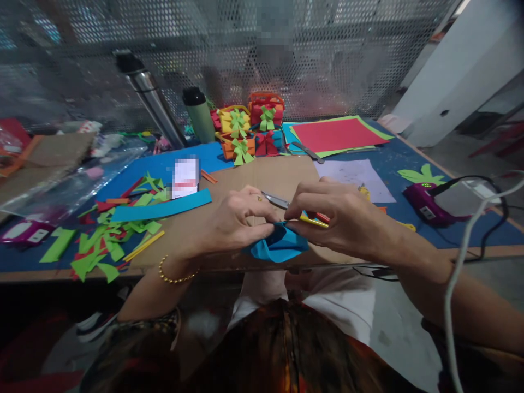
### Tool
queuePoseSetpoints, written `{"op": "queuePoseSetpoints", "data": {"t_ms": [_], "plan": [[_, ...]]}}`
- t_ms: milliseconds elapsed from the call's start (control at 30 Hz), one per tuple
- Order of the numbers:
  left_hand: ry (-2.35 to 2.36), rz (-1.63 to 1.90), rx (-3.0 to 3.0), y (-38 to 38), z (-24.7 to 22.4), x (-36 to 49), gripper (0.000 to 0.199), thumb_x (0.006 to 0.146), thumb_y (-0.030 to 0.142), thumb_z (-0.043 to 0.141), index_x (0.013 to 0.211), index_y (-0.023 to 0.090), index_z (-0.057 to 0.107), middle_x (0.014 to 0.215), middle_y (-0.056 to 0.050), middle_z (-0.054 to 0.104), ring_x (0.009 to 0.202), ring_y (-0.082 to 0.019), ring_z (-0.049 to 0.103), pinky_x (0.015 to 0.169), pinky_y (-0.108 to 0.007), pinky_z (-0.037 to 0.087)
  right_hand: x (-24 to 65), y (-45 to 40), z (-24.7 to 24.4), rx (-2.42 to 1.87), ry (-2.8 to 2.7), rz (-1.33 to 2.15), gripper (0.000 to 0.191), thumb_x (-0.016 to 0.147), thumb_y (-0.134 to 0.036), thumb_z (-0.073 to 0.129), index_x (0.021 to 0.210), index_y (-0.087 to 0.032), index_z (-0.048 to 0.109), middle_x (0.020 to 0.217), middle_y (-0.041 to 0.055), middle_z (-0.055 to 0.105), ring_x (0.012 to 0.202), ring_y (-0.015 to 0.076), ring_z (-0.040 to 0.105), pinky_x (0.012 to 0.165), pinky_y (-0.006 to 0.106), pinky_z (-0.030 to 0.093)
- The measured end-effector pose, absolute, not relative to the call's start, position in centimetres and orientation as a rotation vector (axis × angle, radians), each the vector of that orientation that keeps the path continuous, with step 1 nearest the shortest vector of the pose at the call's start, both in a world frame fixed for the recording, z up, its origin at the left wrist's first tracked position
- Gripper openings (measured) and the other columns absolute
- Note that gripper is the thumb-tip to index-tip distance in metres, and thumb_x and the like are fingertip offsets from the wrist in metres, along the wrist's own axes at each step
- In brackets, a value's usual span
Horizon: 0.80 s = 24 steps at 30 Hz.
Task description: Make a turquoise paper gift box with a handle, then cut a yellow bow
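Observation:
A small blue folded paper box (282, 248) is held between my two hands near the table's front edge. My left hand (239, 218) pinches its upper left rim with thumb and forefinger. On the other side, my right hand (338, 210) grips the upper right rim, its fingers closed. The tips of both hands almost meet over the box and hide part of its rim. Just behind them lie scissors (275, 201), partly covered by my right hand. Yellow and orange paper strips (314, 219) show beneath the right fingers. Left of my left hand lies a flat blue paper strip (164, 206).
Several small paper bags with bows (241, 147) stand at the back, beside a green bottle (198, 114) and a steel flask (151, 95). Red and green sheets (339, 135) lie back right. Paper scraps (102, 243) cover the left. A purple glue gun-like device (429, 203) and white cable (460, 256) are right.

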State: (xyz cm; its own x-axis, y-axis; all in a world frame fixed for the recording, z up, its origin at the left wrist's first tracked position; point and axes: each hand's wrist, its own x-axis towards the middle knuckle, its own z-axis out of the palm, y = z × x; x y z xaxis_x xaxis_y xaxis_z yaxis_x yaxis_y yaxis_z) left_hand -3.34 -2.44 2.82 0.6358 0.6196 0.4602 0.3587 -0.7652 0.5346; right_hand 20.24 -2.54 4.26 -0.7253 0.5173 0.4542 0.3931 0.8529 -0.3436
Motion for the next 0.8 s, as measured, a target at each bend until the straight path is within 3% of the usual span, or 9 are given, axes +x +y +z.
{"op": "queuePoseSetpoints", "data": {"t_ms": [200, 400, 633, 800], "plan": [[0.773, 0.890, 2.446, -2.5, 2.9, -3.4, 0.014, 0.085, 0.015, 0.063, 0.076, 0.020, 0.073, 0.076, -0.002, 0.078, 0.074, -0.017, 0.069, 0.088, -0.037, 0.051, 20.1, -2.5, 4.6, -0.628, -2.566, 0.098, 0.023, 0.099, -0.017, 0.057, 0.078, -0.019, 0.065, 0.076, 0.0021, 0.063, 0.069, 0.0143, 0.053, 0.071, 0.033, 0.029], [0.759, 0.933, 2.428, -2.6, 2.9, -3.4, 0.014, 0.084, 0.015, 0.064, 0.078, 0.021, 0.075, 0.078, -0.002, 0.079, 0.079, -0.018, 0.070, 0.088, -0.036, 0.053, 19.7, -2.5, 4.5, -0.571, -2.552, 0.110, 0.025, 0.097, -0.012, 0.053, 0.074, -0.019, 0.060, 0.073, 0.0003, 0.059, 0.068, 0.0134, 0.051, 0.070, 0.032, 0.029], [0.801, 0.892, 2.409, -2.5, 2.9, -3.6, 0.013, 0.083, 0.015, 0.066, 0.080, 0.021, 0.077, 0.079, -0.002, 0.080, 0.081, -0.018, 0.071, 0.088, -0.035, 0.054, 20.7, -3.0, 5.0, -0.612, -2.545, 0.206, 0.023, 0.106, -0.021, 0.053, 0.093, -0.019, 0.072, 0.089, 0.0053, 0.070, 0.077, 0.0164, 0.060, 0.073, 0.033, 0.037], [0.789, 0.890, 2.418, -2.5, 3.0, -3.6, 0.014, 0.084, 0.015, 0.066, 0.079, 0.020, 0.077, 0.080, -0.003, 0.080, 0.080, -0.019, 0.070, 0.087, -0.035, 0.054, 21.1, -3.3, 5.3, -0.671, -2.466, 0.191, 0.019, 0.104, -0.023, 0.058, 0.096, -0.018, 0.074, 0.091, 0.0069, 0.074, 0.076, 0.0166, 0.062, 0.070, 0.032, 0.040]]}}
